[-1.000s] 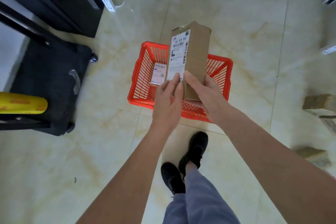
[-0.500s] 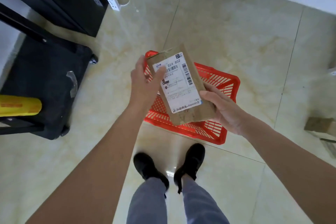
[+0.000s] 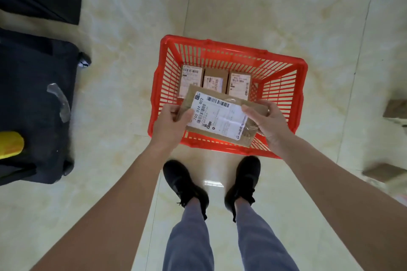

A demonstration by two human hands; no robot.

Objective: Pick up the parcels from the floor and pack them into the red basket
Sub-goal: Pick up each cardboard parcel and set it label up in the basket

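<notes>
While three small brown labelled cardboard boxes [image 3: 214, 82] line the far wall of one red slatted plastic basket [image 3: 284, 66], left hand [image 3: 170, 124] and right hand [image 3: 269, 122] clamp fingers on one flat brown labelled cardboard parcel [image 3: 220, 116] above it.

A parcel-sorting storeroom: labelled cartons [image 3: 214, 82] in a red basket [image 3: 284, 61] (more on the tiled floor [image 3: 264, 6]).

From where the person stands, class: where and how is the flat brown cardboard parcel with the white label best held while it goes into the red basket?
Probably by its two short ends. The flat brown cardboard parcel lies label-up above the red plastic basket, so the left hand and right hand pinch opposite ends, coming from either side.
</notes>
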